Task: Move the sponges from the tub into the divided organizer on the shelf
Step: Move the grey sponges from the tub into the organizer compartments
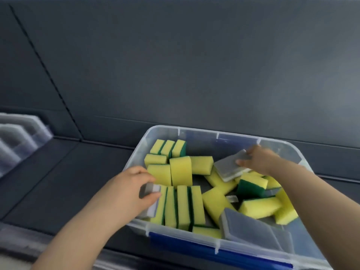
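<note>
Fingers (145, 173) of the left hand (130, 186) are curled round a grey sponge (151, 189) at the tub (237, 136) wall | a second grey sponge (229, 166) is pinched by the right hand (260, 158) | sponges judged light, soft, compressible: best gripped across flat faces | organizer (21, 141) lies far left

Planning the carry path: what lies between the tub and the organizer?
Nothing: in the head view, only bare dark shelf runs between the tub and the organizer at far left.

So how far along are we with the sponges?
Early, it seems: no sponges show in the visible part of the organizer. The left hand grips a grey-white sponge, right hand a flat grey sponge, both in the tub. Many yellow sponges remain there.
</note>
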`<state>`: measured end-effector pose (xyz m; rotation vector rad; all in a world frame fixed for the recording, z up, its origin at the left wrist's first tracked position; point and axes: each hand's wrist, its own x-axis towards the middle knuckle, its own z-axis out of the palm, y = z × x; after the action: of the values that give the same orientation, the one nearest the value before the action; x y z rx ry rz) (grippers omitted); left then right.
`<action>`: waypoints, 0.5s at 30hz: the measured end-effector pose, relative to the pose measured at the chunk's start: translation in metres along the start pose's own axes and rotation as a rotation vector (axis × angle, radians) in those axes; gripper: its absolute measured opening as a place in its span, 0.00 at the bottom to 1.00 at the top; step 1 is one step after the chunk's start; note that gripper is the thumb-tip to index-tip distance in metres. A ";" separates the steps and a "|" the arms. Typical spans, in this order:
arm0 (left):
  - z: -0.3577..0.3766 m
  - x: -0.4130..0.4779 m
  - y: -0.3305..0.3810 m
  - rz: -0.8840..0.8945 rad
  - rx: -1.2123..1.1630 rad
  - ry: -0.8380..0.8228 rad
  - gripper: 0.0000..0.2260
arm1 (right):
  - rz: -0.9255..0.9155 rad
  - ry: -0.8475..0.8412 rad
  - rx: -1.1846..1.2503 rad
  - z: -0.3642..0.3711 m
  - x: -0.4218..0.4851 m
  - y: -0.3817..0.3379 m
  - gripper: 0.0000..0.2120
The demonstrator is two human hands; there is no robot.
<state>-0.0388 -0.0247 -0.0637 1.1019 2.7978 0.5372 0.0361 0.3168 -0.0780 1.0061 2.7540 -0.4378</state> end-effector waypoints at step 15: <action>-0.032 0.027 0.064 0.312 -0.158 0.367 0.24 | -0.119 0.135 0.494 -0.021 -0.066 0.006 0.14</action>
<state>-0.0240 0.0273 -0.0105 1.5526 2.8149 1.0712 0.0885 0.2888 -0.0423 0.9959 2.9015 -1.1518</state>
